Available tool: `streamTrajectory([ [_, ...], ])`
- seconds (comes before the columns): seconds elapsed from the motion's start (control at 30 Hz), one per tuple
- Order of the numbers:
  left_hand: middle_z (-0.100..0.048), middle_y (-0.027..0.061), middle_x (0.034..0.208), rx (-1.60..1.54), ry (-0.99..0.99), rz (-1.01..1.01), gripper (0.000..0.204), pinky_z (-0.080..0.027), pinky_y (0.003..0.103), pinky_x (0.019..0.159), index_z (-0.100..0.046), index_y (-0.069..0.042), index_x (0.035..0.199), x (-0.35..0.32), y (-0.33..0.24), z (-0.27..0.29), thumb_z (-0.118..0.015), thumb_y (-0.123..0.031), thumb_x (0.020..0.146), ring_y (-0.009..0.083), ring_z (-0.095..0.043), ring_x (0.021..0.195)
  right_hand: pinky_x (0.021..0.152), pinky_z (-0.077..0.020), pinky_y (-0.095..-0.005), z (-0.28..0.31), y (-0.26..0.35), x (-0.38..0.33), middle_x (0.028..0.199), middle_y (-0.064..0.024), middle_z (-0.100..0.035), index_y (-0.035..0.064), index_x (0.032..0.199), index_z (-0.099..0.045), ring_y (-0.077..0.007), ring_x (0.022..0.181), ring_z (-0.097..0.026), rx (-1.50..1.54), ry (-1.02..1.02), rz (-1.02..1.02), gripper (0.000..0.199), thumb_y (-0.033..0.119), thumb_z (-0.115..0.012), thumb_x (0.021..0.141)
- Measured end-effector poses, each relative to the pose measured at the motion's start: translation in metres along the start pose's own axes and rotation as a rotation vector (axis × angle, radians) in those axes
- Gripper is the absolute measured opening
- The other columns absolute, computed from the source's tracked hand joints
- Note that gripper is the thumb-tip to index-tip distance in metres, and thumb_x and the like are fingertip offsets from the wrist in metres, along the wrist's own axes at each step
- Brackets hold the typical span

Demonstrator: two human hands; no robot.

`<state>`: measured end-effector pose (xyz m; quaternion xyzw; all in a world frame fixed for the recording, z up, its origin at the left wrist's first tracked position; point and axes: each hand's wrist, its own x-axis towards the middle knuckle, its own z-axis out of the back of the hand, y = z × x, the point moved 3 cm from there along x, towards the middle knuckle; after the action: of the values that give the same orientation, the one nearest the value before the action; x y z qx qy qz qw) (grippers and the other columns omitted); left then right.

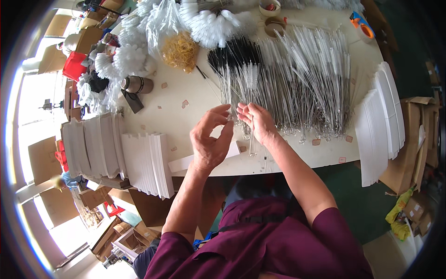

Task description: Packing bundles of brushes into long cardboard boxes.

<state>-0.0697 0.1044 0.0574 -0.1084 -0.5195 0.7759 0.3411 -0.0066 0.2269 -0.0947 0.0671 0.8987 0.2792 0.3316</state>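
My left hand [211, 139] is curled, thumb and fingertips drawn together beside my right hand. Something small and pale shows at its fingertips, too small to name. My right hand [258, 122] is closed around the wires of a few white-bristled wire brushes [251, 78]. Their heads lie above the hand, and their looped ends come out below it; the fingers partly hide the wires. Just beyond both hands spreads a large pile of wire brushes [320, 79], loops toward me. Black-bristled brushes [234, 53] lie at its left end.
White cardboard strips [147, 162] stand stacked left, with more stacks [371, 139] right. A loose white strip [204, 157] lies by the near edge. Farther back are a bag of yellow rubber bands [180, 51], a steel flask [138, 85], tape rolls [275, 26] and an orange-blue tape dispenser [363, 27].
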Motion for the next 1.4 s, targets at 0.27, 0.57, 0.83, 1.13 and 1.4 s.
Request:
streamTrajectory([
  [0.27, -0.07, 0.0281, 0.108, -0.358, -0.175, 0.081, 0.004, -0.058, 0.034, 0.082, -0.058, 0.006, 0.094, 0.036, -0.071, 0.068, -0.059, 0.008, 0.092, 0.0247, -0.072, 0.09, 0.103, -0.0547, -0.0479, 0.013, 0.002, 0.001, 0.121, -0.0225, -0.066, -0.0024, 0.092, -0.06, -0.0315, 0.113, -0.066, -0.059, -0.027, 0.075, 0.03, 0.022, -0.049, 0.107],
  [0.57, -0.071, 0.0284, 0.097, -0.617, 0.077, 0.277, 0.006, -0.061, 0.037, 0.067, -0.057, 0.004, 0.09, 0.025, -0.108, 0.086, -0.055, 0.002, 0.095, 0.029, -0.073, 0.079, 0.087, -0.0574, -0.0338, -0.001, 0.09, -0.073, 0.104, -0.0133, -0.074, -0.0003, 0.096, -0.066, -0.0188, 0.096, -0.07, -0.632, 0.171, 0.547, 0.032, 0.022, -0.047, 0.109],
  [0.83, -0.073, 0.0207, 0.094, -0.708, 0.133, 0.46, 0.01, -0.061, 0.034, 0.067, -0.058, 0.0, 0.092, 0.015, -0.055, 0.04, -0.06, -0.006, 0.099, 0.0248, -0.074, 0.082, 0.073, -0.0579, -0.0322, -0.021, 0.08, -0.107, 0.085, -0.0125, -0.071, -0.0026, 0.097, -0.062, -0.0176, 0.074, -0.07, -0.476, 0.597, -0.016, 0.036, 0.027, -0.045, 0.11],
  [1.13, -0.073, 0.0156, 0.087, -0.504, 0.042, 0.515, 0.007, -0.06, 0.032, 0.066, -0.063, 0.0, 0.092, -0.002, 0.004, 0.026, -0.066, -0.006, 0.095, 0.0213, -0.073, 0.079, 0.052, -0.0476, -0.0245, 0.035, 0.054, -0.142, 0.071, -0.0036, -0.062, -0.0019, 0.11, -0.066, -0.0092, 0.055, -0.058, -0.579, 0.452, -0.166, 0.034, 0.027, -0.048, 0.109],
  [1.4, -0.066, 0.0096, 0.079, 0.479, 0.137, -0.458, 0.02, -0.056, 0.038, 0.062, -0.067, -0.002, 0.097, -0.03, -0.018, 0.0, -0.068, 0.003, 0.078, 0.0277, -0.068, 0.07, 0.051, -0.0337, -0.0227, 0.06, 0.041, -0.159, 0.064, 0.0072, -0.04, 0.0024, 0.106, -0.069, -0.0038, 0.057, -0.036, -0.607, 0.331, -0.25, 0.04, 0.037, -0.049, 0.109],
])
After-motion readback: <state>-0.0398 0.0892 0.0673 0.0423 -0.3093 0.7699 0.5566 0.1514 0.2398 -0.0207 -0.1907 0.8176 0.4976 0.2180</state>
